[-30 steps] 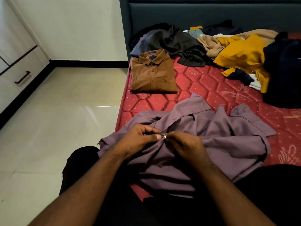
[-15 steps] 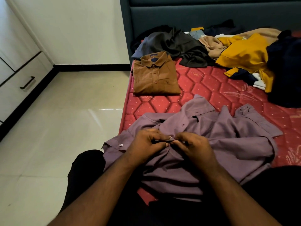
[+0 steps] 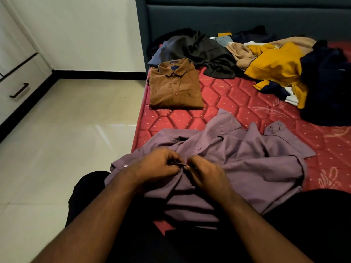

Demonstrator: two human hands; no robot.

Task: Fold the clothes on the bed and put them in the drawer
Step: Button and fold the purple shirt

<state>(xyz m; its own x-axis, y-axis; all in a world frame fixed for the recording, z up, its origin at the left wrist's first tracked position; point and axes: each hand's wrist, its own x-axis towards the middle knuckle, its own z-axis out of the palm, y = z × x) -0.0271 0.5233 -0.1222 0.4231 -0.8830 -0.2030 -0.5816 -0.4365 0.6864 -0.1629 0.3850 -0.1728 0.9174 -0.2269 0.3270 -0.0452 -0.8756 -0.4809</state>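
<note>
Purple shirt (image 3: 237,168) lies rumpled on the bed (image 3: 237,99); left hand (image 3: 157,166) and right hand (image 3: 205,173) fingers pinch its front edge.

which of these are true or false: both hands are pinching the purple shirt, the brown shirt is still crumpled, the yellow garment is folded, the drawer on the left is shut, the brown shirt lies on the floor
1. Both hands pinch the purple shirt. True: the left hand and right hand pinch the front of the purple shirt at its button strip.
2. The brown shirt is crumpled. False: the brown shirt lies neatly folded, collar up.
3. The yellow garment is folded. False: the yellow garment lies loose in the unfolded pile by the headboard.
4. The drawer is shut. True: the drawer sits flush, handle showing.
5. The brown shirt lies on the floor. False: it rests on the red mattress.
</note>
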